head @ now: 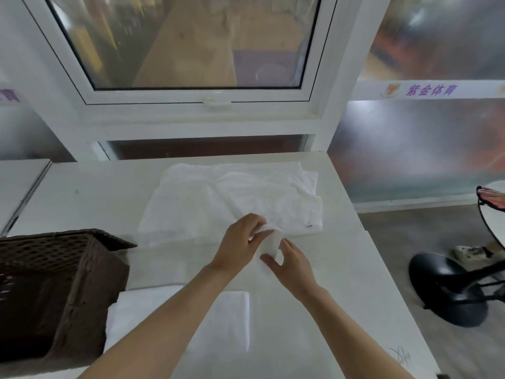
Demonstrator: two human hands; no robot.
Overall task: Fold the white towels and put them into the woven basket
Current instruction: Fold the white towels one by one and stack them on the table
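A heap of loose white towels [232,195] lies spread across the far middle of the table. My left hand [240,239] grips a near corner of one towel [272,240] and lifts it off the table. Just below it, my right hand [289,262] pinches the hanging edge of the same corner. A folded white towel [232,318] lies flat at the near side, partly under my left forearm. The dark brown woven basket [82,283] stands at the left, tilted, its inside dark and hard to read.
The white table [328,296] ends at a right edge, beyond which a black chair base [448,294] stands on the grey floor. A window frame and wall close off the far side. A second white surface [19,181] adjoins at the far left.
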